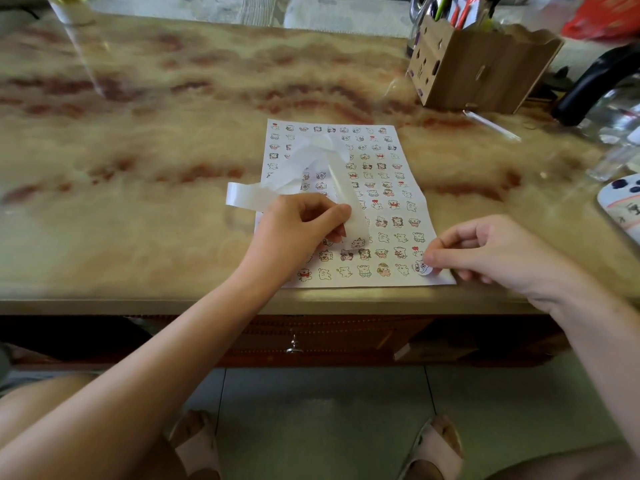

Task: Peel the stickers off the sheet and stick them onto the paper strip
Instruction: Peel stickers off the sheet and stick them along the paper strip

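Note:
A white sticker sheet (384,188) printed with several rows of small cartoon animals lies flat near the table's front edge. My left hand (298,226) pinches a long, curling white paper strip (294,174) above the sheet; one sticker (358,242) shows at the strip's lower end. My right hand (491,251) rests at the sheet's bottom right corner, thumb and forefinger pinched on a sticker (423,267) whose edge is lifted off the sheet.
A cardboard pen holder (481,67) with pens stands at the back right. A black handle (595,84), glass items (609,161) and a plate rim (620,206) crowd the right edge. The marble-patterned table (138,161) ends just below the sheet.

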A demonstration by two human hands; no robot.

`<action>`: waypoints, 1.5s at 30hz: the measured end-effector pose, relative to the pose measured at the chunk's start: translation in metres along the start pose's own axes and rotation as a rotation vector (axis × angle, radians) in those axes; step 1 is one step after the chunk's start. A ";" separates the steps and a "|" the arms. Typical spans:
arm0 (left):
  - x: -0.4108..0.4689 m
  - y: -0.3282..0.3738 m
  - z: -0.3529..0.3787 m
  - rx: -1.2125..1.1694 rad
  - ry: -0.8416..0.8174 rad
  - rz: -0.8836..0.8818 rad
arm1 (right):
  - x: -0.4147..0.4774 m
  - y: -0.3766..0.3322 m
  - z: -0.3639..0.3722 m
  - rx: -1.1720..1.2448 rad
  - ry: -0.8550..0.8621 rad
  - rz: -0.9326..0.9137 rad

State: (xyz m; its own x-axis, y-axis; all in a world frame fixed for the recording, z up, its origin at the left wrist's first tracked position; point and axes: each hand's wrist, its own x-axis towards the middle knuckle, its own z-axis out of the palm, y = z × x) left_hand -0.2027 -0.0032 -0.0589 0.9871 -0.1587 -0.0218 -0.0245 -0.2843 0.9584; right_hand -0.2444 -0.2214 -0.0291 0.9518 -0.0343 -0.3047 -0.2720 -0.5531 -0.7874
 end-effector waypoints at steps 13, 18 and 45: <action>-0.001 0.000 -0.001 0.012 -0.001 0.002 | 0.001 0.002 0.002 -0.012 0.020 -0.014; -0.001 0.000 -0.001 0.009 -0.002 0.002 | 0.003 0.004 0.004 -0.020 0.043 -0.027; -0.003 -0.001 -0.001 0.030 -0.005 -0.011 | 0.006 0.009 -0.004 -0.099 0.006 -0.050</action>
State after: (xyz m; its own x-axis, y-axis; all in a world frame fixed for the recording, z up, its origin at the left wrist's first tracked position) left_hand -0.2050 -0.0012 -0.0590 0.9866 -0.1598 -0.0341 -0.0182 -0.3147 0.9490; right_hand -0.2409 -0.2297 -0.0358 0.9648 -0.0101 -0.2629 -0.2095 -0.6339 -0.7445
